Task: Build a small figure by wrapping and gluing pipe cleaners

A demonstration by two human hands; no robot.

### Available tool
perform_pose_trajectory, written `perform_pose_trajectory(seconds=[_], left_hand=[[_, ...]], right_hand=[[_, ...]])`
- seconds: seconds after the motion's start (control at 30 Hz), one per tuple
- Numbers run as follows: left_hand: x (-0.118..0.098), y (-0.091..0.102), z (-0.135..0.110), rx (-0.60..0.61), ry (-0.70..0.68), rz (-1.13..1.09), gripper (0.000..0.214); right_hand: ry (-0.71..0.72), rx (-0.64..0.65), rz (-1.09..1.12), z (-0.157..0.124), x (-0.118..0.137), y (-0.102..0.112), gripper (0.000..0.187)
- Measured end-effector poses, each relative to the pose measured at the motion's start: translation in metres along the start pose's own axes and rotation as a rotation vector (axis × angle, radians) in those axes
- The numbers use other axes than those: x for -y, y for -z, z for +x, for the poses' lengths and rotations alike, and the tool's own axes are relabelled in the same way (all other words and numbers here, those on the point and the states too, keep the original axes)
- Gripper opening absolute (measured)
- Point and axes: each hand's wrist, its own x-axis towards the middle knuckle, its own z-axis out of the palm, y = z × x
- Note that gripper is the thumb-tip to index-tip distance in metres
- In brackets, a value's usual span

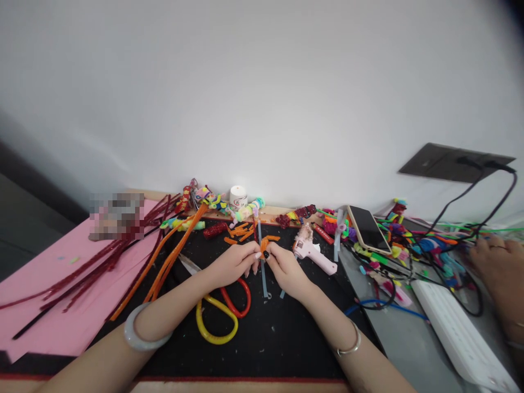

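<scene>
My left hand (235, 263) and my right hand (285, 268) meet over the black mat (262, 349), fingers pinched around a small piece of orange pipe cleaner (265, 244). A grey glue stick (264, 278) lies on the mat beneath them. Just beyond are several short cut orange pieces (241, 232) and a glitter red roll (215, 231). To the right of my right hand rests a pink glue gun (315, 254). Scissors (216, 319) with one yellow and one red handle loop lie below my left hand, blades partly under the forearm.
Long orange pipe cleaners (180, 254) and dark red ones (108, 248) spread over pink paper (36, 289) at left. A white-lidded container (238, 196) stands by the wall. At right are a phone (368, 229), cables, a white power strip (458, 333) and another person's hand (497, 267).
</scene>
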Motion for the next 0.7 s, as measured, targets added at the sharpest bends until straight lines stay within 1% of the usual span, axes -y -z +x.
perform_pose_trajectory(seconds=[0.3,0.5,0.7], left_hand=[[-0.0033,0.0004,-0.0011,0.018,-0.005,0.047,0.023],[-0.0042,0.0001,-0.0013,0.004,-0.01,0.064,0.025],[-0.0014,-0.0016,-0.0008,-0.062,-0.005,0.059,0.024]], right_hand=[[-0.004,0.036,0.014,0.0002,0.0024,0.001,0.018],[0.001,0.021,0.009,0.0006,0.0034,0.0012,0.018],[-0.005,-0.023,-0.033,0.0008,-0.0002,-0.0008,0.017]])
